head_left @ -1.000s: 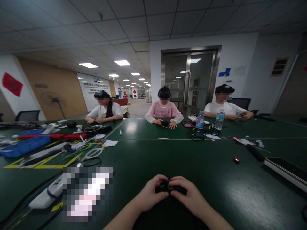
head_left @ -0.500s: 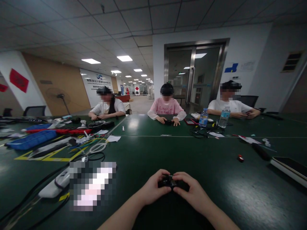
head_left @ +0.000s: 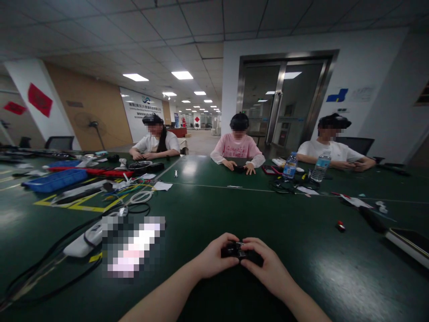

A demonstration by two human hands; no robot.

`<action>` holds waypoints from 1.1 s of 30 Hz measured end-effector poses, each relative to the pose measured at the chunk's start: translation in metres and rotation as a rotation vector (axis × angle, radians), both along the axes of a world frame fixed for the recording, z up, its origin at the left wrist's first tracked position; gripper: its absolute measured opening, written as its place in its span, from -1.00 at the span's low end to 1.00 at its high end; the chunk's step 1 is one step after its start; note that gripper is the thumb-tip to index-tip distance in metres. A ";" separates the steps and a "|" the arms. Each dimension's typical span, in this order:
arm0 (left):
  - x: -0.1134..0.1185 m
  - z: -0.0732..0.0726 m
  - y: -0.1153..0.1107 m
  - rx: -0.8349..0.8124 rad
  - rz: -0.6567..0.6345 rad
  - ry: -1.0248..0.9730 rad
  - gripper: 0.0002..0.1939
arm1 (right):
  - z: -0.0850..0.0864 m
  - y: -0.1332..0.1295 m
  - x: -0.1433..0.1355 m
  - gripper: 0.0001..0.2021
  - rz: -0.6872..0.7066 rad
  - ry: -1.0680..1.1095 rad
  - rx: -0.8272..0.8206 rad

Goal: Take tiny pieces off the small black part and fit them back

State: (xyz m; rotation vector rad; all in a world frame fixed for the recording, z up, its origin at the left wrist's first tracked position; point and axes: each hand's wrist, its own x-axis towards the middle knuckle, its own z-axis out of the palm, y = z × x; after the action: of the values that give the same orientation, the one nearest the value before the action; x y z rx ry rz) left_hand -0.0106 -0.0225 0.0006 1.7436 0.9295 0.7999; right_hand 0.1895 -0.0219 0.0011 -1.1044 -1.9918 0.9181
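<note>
A small black device (head_left: pixel 238 251) with a metallic part at its middle is held low over the green table (head_left: pixel 187 210), near the bottom centre. My left hand (head_left: pixel 217 256) is closed on its left end, thumb at the near side and fingers at the far side. Around the right end curl the fingers and thumb of my right hand (head_left: pixel 263 259). The fingertips of both hands almost meet at the middle of the device. Its underside is hidden, and fine details are too dark to make out.
A white power strip (head_left: pixel 80 241) with black cables and a pixelated bright object (head_left: pixel 137 250) lie at left, before a blue tray (head_left: pixel 55 180). At right are a small red object (head_left: pixel 340 226) and a white-edged box (head_left: pixel 409 243). Three people sit across the table.
The view has shifted slightly, so the table items and people appear further right. Both hands keep their hold on the black device, which looks slightly more level.
</note>
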 end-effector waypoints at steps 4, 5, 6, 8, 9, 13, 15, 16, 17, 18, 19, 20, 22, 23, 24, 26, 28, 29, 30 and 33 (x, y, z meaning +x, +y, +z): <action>0.000 -0.002 0.001 0.028 -0.003 -0.007 -0.58 | -0.001 0.000 0.000 -0.81 -0.001 -0.001 -0.012; 0.000 -0.003 0.001 0.030 -0.002 -0.008 -0.58 | -0.001 0.001 -0.001 -0.82 -0.005 0.002 -0.012; 0.000 -0.003 0.001 0.030 0.000 -0.006 -0.57 | -0.002 0.001 -0.001 -0.82 -0.008 0.006 -0.014; 0.000 -0.002 0.001 0.028 0.003 0.008 -0.55 | -0.002 0.001 0.000 -0.81 -0.017 0.016 -0.019; 0.000 -0.002 0.001 0.027 0.004 0.017 -0.54 | -0.003 0.002 0.000 -0.81 -0.021 0.022 -0.020; 0.000 -0.001 0.001 0.024 0.008 0.031 -0.56 | -0.003 0.003 0.001 -0.82 -0.025 0.037 -0.016; 0.000 -0.001 0.001 0.019 0.014 0.021 -0.56 | -0.003 0.003 0.001 -0.83 -0.030 0.043 -0.014; 0.000 -0.001 0.001 0.015 0.017 0.018 -0.56 | -0.002 0.003 0.001 -0.83 -0.035 0.046 -0.016; 0.000 -0.001 0.001 0.009 0.018 0.016 -0.56 | -0.001 0.003 0.001 -0.83 -0.040 0.051 -0.017; 0.001 -0.001 0.000 0.002 0.019 0.014 -0.56 | 0.000 0.003 0.002 -0.83 -0.047 0.055 -0.021; 0.001 -0.001 0.000 -0.005 0.019 0.012 -0.56 | 0.001 0.003 0.002 -0.83 -0.056 0.059 -0.023; 0.001 -0.001 0.000 -0.012 0.019 0.009 -0.55 | 0.002 0.003 0.003 -0.83 -0.068 0.063 -0.024; 0.001 -0.002 0.001 -0.021 0.021 0.002 -0.54 | 0.005 0.004 0.005 -0.82 -0.099 0.067 -0.025; 0.001 -0.002 0.001 -0.022 0.025 0.002 -0.53 | 0.005 0.005 0.006 -0.81 -0.115 0.068 -0.029; 0.001 -0.003 0.001 -0.021 0.029 0.003 -0.53 | 0.006 0.005 0.007 -0.80 -0.129 0.069 -0.036; 0.000 -0.003 0.001 -0.023 0.035 0.008 -0.52 | 0.007 0.007 0.010 -0.80 -0.148 0.085 -0.055; -0.001 -0.002 0.001 -0.035 0.029 0.010 -0.52 | 0.007 0.009 0.014 -0.79 -0.161 0.106 -0.069; -0.001 -0.001 0.001 -0.043 0.024 0.008 -0.51 | 0.006 0.010 0.015 -0.78 -0.169 0.118 -0.072; -0.001 -0.001 0.001 -0.050 0.021 0.007 -0.51 | 0.005 0.011 0.017 -0.76 -0.177 0.129 -0.072; -0.001 0.001 0.000 -0.065 0.025 -0.002 -0.50 | 0.002 0.015 0.023 -0.70 -0.199 0.158 -0.077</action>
State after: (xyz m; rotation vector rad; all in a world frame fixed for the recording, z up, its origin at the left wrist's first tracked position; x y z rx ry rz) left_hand -0.0112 -0.0224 0.0016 1.6777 0.9677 0.7793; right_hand 0.2121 -0.0065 0.0032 -1.2091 -1.6985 0.9512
